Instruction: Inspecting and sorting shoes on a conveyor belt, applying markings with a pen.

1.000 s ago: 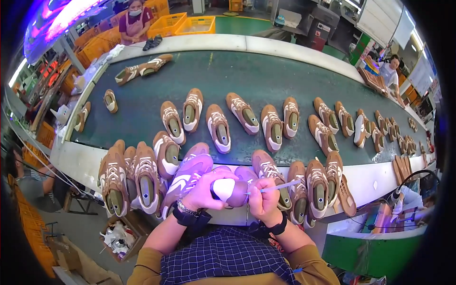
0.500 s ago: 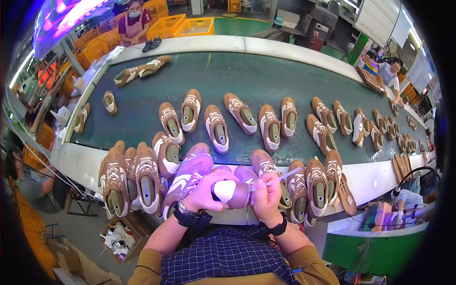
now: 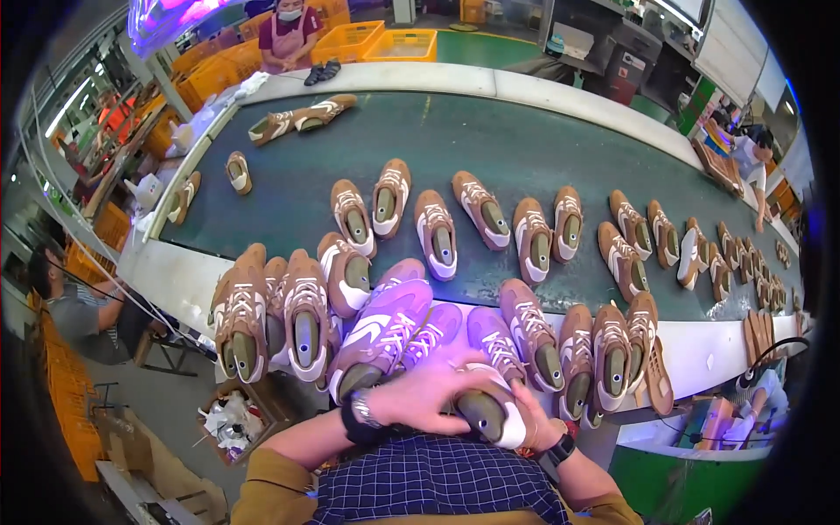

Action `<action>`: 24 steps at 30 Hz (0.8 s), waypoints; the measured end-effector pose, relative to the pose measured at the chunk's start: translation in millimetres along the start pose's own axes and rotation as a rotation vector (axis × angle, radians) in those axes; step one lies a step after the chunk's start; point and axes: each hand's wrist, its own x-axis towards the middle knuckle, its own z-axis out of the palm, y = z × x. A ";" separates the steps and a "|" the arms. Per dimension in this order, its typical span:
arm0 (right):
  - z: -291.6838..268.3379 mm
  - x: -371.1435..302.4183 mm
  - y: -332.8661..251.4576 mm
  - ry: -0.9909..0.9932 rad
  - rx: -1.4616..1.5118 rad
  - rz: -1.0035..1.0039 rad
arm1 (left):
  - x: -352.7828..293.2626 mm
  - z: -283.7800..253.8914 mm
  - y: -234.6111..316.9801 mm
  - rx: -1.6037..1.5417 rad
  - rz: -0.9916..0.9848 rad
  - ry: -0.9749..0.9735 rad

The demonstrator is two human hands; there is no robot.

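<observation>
Closest in, a checked apron is just below the grip. The L hand & R hand are both closed on one brown shoe: L on the toe side, R by the heel, w/ the heel end nearest the body. Step in hand looks like holding it steady, prob. The next move calls for both hands to keep firm, b/c other shoes are v. near. Past the grip, to its L, are purple-lit shoes; to its R, tan shoes. Further off, a green belt has belt shoes. Way past: yellow crates.
</observation>
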 end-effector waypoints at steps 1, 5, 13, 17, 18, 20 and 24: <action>-2.0 0.0 3.2 0.107 0.024 -0.047 | -13.6 -11.4 -7.6 0.122 -0.125 0.076; -14.5 -1.2 3.0 0.240 0.027 0.065 | -73.7 -42.0 -43.8 0.446 -0.866 0.302; -30.0 -7.6 -5.0 0.231 -0.037 0.037 | -100.6 -2.9 -51.9 0.326 -0.936 0.399; -18.4 -27.6 -23.2 0.227 -0.078 -0.066 | -97.0 -8.4 -39.2 0.209 -0.883 0.480; -13.5 -32.0 -29.1 0.229 -0.092 -0.103 | -95.0 -8.4 -32.5 -0.004 -0.849 0.577; -0.1 -27.1 -34.9 0.136 -0.091 -0.218 | -89.3 -8.4 -16.5 -0.425 -0.802 0.743; 33.6 6.4 -41.1 0.025 -0.146 -0.404 | -53.0 -7.7 -1.4 -1.085 -0.281 0.977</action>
